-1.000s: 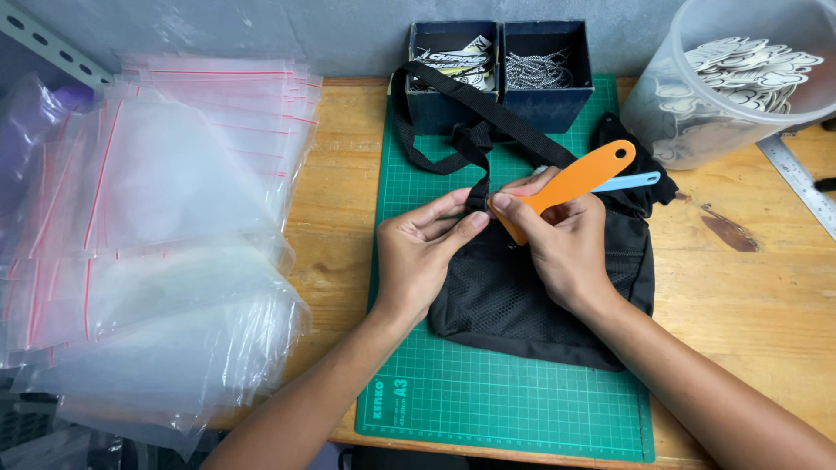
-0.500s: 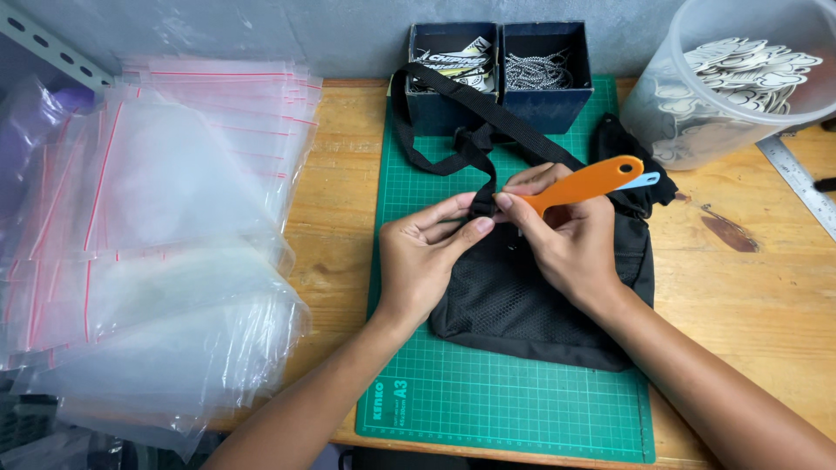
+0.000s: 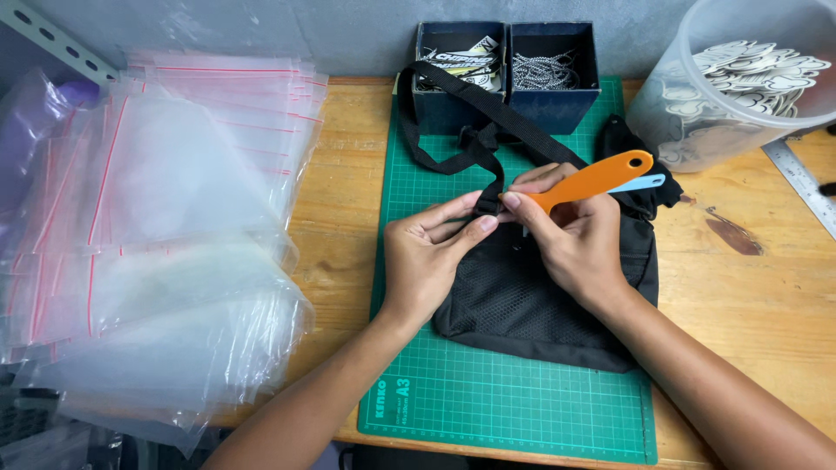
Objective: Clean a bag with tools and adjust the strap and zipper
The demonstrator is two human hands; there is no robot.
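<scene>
A black fabric bag (image 3: 522, 300) with a mesh front lies on a green cutting mat (image 3: 514, 400). Its black strap (image 3: 453, 104) loops up toward the back of the mat. My left hand (image 3: 431, 257) pinches the strap where it joins the bag's top left corner. My right hand (image 3: 575, 244) meets it there with thumb and forefinger and also holds an orange-handled tool (image 3: 592, 178) with a light blue handle (image 3: 640, 183) beside it, both pointing right. The tool's working end is hidden by my fingers.
A wide stack of clear zip bags with red seal lines (image 3: 148, 235) covers the left of the wooden table (image 3: 766, 296). Two dark blue boxes (image 3: 509, 74) with small tags and cords stand at the back. A clear plastic tub (image 3: 740, 83) of white pieces stands right, with a metal ruler (image 3: 801, 183).
The orange tool's handle has swung lower and more level. My right hand's fingertips have closed in on the strap joint beside my left hand's pinch.
</scene>
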